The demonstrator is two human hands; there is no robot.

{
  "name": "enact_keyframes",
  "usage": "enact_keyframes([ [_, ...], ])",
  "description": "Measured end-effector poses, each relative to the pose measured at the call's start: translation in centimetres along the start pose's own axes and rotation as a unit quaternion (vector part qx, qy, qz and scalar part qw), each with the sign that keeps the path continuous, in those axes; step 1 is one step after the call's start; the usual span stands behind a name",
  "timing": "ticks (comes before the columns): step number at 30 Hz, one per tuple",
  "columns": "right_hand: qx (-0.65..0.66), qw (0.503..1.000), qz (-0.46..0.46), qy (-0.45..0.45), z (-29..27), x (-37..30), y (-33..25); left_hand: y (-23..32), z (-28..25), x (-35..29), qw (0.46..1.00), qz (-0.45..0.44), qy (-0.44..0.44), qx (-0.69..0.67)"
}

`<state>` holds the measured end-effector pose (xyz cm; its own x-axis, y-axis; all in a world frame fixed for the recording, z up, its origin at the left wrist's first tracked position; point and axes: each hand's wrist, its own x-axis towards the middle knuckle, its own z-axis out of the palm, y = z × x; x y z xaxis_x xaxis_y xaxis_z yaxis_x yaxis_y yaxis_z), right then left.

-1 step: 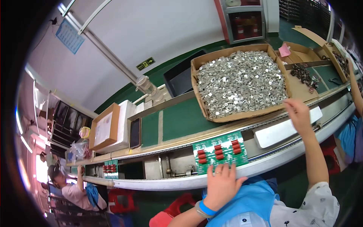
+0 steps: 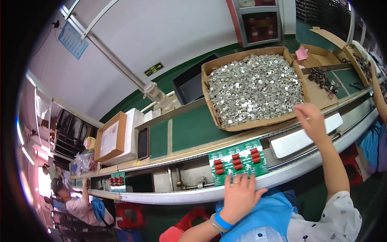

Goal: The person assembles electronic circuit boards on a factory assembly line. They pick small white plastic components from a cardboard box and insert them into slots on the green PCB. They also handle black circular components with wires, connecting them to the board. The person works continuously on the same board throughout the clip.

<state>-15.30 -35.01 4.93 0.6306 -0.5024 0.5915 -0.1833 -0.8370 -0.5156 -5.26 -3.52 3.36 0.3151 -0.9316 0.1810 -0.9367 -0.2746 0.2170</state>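
Observation:
My left hand lies with its fingers stretched out on the near edge of a green circuit board, which carries rows of red cylindrical components. This board rests across the rails of the conveyor line. Over the right front corner of a big cardboard box, my right hand has its fingertips drawn together. Anything held in them is too small to make out. Small shiny metal pieces fill the cardboard box.
Right of the board lies a white panel between the rails. Dark wired parts sit beyond the box. Another board stands farther left, near a seated co-worker. A co-worker's arm reaches in at far right.
My right hand has shifted left, its fingertips now over the metal pieces at the box corner. The circuit board and my left hand have slid slightly right.

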Motion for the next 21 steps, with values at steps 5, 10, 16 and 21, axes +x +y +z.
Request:
enact_keyframes([
  [5, -0.014, 0.992, -0.122, -0.041, 6.7, 5.5, -2.6, 1.8, 0.6, 3.6, 0.996, 0.077, -0.007, -0.036],
  [10, -0.113, 0.972, -0.174, -0.109, 11.6, 9.2, -1.4, -1.8, -1.6, 10.6, 0.996, 0.035, 0.081, -0.006],
  [16, -0.131, 0.966, -0.166, -0.146, 14.2, 10.2, -1.6, -10.4, -0.8, 19.7, 0.982, -0.048, 0.184, -0.012],
  [21, -0.076, 0.975, -0.159, -0.135, 13.6, 9.1, -1.4, -11.8, 0.9, 23.5, 0.991, -0.084, 0.101, 0.0],
])
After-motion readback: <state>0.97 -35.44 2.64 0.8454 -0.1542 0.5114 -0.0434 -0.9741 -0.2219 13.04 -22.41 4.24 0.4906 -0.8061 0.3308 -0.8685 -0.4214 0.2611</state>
